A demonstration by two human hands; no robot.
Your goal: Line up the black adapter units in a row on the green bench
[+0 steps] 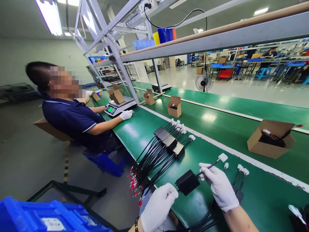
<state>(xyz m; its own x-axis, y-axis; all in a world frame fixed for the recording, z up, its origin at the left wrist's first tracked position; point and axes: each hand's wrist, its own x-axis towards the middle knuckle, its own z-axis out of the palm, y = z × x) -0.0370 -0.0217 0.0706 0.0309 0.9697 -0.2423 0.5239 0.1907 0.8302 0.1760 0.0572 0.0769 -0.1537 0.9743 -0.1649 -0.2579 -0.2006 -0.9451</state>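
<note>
Between my gloved hands hangs a black box-shaped module with cables [187, 182], just above the green bench. My left hand [159, 206] is closed in a pinch on the cable end at its left side. The fingers of my right hand [219, 185] pinch the short cable on its other side, which ends in a white plug [223, 157]. Stacked modules [167, 139] lie on the bench further left, their long black cables running to red-tipped ends [132, 185] over the edge. Beside and under my right hand are more modules [238, 193], partly hidden.
A co-worker [72, 112] sits at the left, one gloved hand by a weighing scale [118, 108]. Open cardboard boxes [269, 141] stand on the green conveyor belt [224, 129]. Blue bins [43, 216] are at the lower left. A metal shelf frame [212, 30] spans overhead.
</note>
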